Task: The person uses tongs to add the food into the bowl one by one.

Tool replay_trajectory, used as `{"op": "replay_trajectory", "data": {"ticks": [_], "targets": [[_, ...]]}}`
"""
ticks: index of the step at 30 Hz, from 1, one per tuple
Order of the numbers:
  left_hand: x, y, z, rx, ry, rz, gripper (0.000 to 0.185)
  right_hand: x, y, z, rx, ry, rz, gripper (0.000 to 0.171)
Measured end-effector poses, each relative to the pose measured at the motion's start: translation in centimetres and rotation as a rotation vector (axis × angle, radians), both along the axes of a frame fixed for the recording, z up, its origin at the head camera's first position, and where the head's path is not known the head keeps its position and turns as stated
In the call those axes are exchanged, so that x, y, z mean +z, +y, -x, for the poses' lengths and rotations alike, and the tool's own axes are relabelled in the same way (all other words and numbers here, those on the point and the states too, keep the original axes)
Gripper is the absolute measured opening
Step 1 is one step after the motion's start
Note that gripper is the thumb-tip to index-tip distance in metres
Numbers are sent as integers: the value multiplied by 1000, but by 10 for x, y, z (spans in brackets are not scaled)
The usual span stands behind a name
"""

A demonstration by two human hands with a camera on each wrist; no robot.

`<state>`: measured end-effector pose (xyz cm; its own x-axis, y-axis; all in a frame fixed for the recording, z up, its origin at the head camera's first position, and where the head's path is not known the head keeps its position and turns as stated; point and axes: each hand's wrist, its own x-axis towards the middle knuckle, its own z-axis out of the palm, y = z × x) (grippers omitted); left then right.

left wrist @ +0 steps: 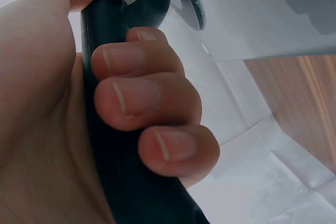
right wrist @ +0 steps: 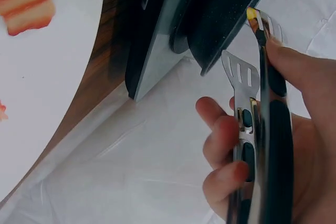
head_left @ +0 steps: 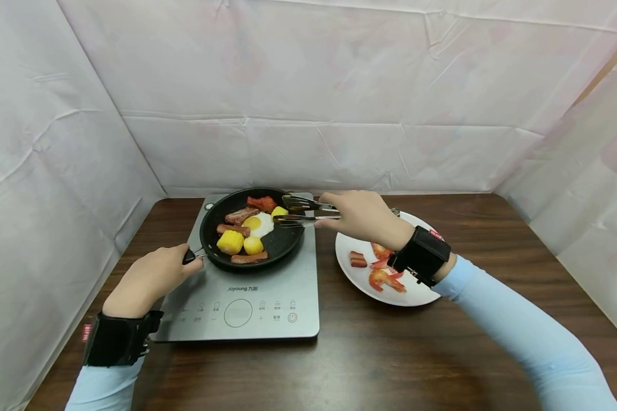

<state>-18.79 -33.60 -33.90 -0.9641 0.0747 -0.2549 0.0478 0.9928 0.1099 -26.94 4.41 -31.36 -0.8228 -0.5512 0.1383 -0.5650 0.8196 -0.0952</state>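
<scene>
My left hand [head_left: 151,277] grips the black handle [left wrist: 134,166] of a frying pan [head_left: 288,245], fingers curled round it. In the pan lie a fried egg [head_left: 261,225], yellow corn pieces [head_left: 230,242], sausages [head_left: 249,258], a browned meat slab [head_left: 241,215] and a reddish piece [head_left: 261,204]. My right hand [head_left: 362,217] holds metal tongs [right wrist: 275,145] with dark grips, thumb on one arm and fingers round the other. The tongs' slotted heads stand apart over the pan's right side, close to a corn piece [head_left: 279,212], with nothing between them.
Under the pan is a silver induction cooker [head_left: 288,291] with touch controls. To its right, a white plate [head_left: 349,279] carries shrimp [head_left: 383,279] and a bacon piece [head_left: 357,260], partly beneath my right forearm. Pale sheeting [head_left: 313,148] surrounds the dark wooden table [head_left: 370,354].
</scene>
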Motion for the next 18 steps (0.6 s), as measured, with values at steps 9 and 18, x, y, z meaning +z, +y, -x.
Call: {"op": "replay_trajectory", "data": {"ticks": [9, 18], "targets": [[-2, -3, 1, -12, 8, -4, 70, 9, 26, -14, -16, -36, 13, 57], [-2, -2, 1, -12, 9, -3, 70, 4, 56, -25, -75, -20, -20, 61]]}}
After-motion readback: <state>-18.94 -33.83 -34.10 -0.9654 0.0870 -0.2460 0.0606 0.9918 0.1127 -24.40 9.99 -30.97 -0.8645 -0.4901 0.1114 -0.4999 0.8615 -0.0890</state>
